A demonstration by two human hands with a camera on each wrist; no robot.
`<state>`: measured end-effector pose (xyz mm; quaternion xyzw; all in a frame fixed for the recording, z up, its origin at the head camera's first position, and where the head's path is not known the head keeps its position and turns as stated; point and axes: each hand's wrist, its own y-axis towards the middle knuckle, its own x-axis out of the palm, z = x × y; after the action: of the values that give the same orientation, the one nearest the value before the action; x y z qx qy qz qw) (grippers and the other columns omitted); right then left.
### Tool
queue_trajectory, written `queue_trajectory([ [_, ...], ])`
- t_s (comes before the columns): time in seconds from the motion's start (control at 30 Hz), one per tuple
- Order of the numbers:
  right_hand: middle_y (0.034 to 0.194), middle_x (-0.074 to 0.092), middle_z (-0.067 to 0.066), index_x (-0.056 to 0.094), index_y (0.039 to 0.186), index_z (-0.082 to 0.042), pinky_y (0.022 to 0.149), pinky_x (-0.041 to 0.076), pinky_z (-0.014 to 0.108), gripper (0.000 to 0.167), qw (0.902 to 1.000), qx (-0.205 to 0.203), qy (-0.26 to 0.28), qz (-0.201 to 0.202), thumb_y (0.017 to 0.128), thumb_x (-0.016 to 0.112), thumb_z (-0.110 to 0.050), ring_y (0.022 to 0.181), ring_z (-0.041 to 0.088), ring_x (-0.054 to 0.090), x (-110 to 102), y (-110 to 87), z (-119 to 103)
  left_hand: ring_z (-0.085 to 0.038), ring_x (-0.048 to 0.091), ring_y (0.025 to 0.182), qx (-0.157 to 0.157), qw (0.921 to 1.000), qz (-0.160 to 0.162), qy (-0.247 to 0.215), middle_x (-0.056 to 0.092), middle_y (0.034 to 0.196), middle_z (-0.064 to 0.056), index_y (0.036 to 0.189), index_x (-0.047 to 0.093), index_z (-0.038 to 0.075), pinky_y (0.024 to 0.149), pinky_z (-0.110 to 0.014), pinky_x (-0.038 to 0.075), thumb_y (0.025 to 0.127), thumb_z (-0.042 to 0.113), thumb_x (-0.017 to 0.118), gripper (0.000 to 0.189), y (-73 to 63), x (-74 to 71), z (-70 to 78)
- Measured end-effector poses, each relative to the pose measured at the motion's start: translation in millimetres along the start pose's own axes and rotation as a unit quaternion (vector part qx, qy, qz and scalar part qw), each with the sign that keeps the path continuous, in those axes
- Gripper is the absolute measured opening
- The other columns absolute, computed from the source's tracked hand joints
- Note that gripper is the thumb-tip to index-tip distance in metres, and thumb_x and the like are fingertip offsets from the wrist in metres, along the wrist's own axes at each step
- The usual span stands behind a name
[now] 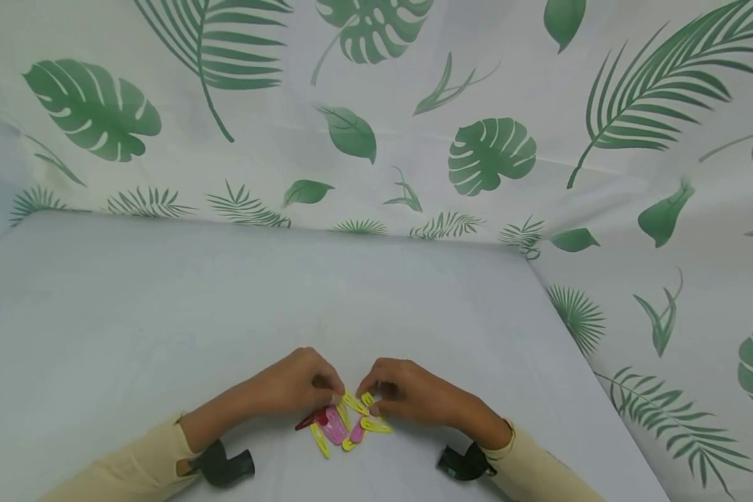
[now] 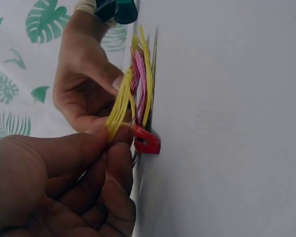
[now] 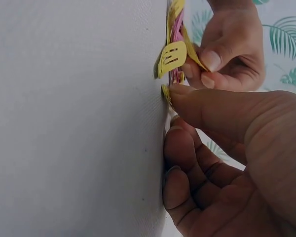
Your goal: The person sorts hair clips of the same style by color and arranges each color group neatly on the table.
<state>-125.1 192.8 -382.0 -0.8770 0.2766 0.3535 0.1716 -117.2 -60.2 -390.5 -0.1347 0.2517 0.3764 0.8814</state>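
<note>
Several snap hair clips lie in a small heap between the two hands on the white table. My left hand (image 1: 291, 383) pinches a yellow hair clip (image 1: 354, 403) by its end, tilted above the heap. At the heap's right side, my right hand (image 1: 420, 394) has thumb and fingertip on another yellow hair clip (image 3: 166, 95), low against the table and mostly hidden by the thumb. Pink hair clips (image 1: 335, 425) lie in the middle of the heap. A red hair clip (image 2: 147, 141) is below the left fingertips, and more yellow hair clips (image 1: 320, 440) lie at the near edge.
The white tabletop (image 1: 257, 293) stretches away behind the heap. A leaf-patterned sheet (image 1: 401, 153) hangs along the table's back and right side. Dark wrist devices (image 1: 222, 466) sit below both hands, by the beige sleeves (image 1: 132, 460).
</note>
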Motion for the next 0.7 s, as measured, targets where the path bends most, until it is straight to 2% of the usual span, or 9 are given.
queue_trajectory([
  [0.2,0.094,0.061,-0.012,0.068,0.108,-0.017,0.069,0.048,0.023,0.022,1.0,-0.001,0.004,0.002,0.089,0.07,-0.004,0.077,0.005,0.052,-2.4,1.6,-0.8,-0.009,0.059,0.09,0.0,0.999,0.043,0.016,0.071,0.096,0.007,0.099,0.076,0.008,0.077,-0.029,0.049,0.09,0.003,0.065,0.015,1.3,-4.8,-1.2],
  [0.33,0.096,0.063,-0.012,0.069,0.106,-0.015,0.069,0.048,0.023,0.02,0.9999,0.003,0.01,0.002,0.091,0.067,-0.002,0.078,0.004,0.052,-4.5,3.6,-1.2,-0.011,0.058,0.078,-0.02,0.9975,0.068,0.004,0.068,0.095,0.005,0.104,0.075,0.006,0.068,-0.029,0.05,0.091,0.0,0.063,0.019,4.3,-9.8,-1.9],
  [0.4,0.096,0.064,-0.011,0.069,0.105,-0.015,0.069,0.048,0.023,0.02,0.9999,0.004,0.014,0.008,0.091,0.066,-0.001,0.078,0.005,0.052,-5.0,4.1,-0.9,-0.011,0.058,0.079,-0.026,0.9965,0.079,0.006,0.067,0.095,0.005,0.105,0.075,0.005,0.068,-0.029,0.05,0.091,0.0,0.063,0.019,7.2,-12.5,-2.9],
  [0.57,0.096,0.065,-0.011,0.068,0.104,-0.014,0.072,0.05,0.025,0.019,0.9992,-0.003,0.018,0.035,0.091,0.065,0.0,0.081,0.006,0.056,-6.2,5.7,2.2,-0.012,0.057,0.089,-0.015,0.9939,0.106,0.026,0.069,0.101,0.003,0.11,0.074,0.006,0.075,-0.029,0.049,0.089,-0.001,0.066,0.023,15.3,-19.5,-8.8],
  [0.7,0.095,0.065,-0.011,0.069,0.104,-0.013,0.075,0.051,0.026,0.02,0.9982,-0.004,0.033,0.05,0.09,0.066,0.001,0.083,0.007,0.059,-8.1,8.3,4.0,-0.012,0.059,0.085,-0.011,0.9923,0.121,0.022,0.07,0.104,-0.001,0.112,0.072,0.002,0.075,-0.03,0.049,0.087,-0.002,0.068,0.026,21.2,-24.5,-14.7],
])
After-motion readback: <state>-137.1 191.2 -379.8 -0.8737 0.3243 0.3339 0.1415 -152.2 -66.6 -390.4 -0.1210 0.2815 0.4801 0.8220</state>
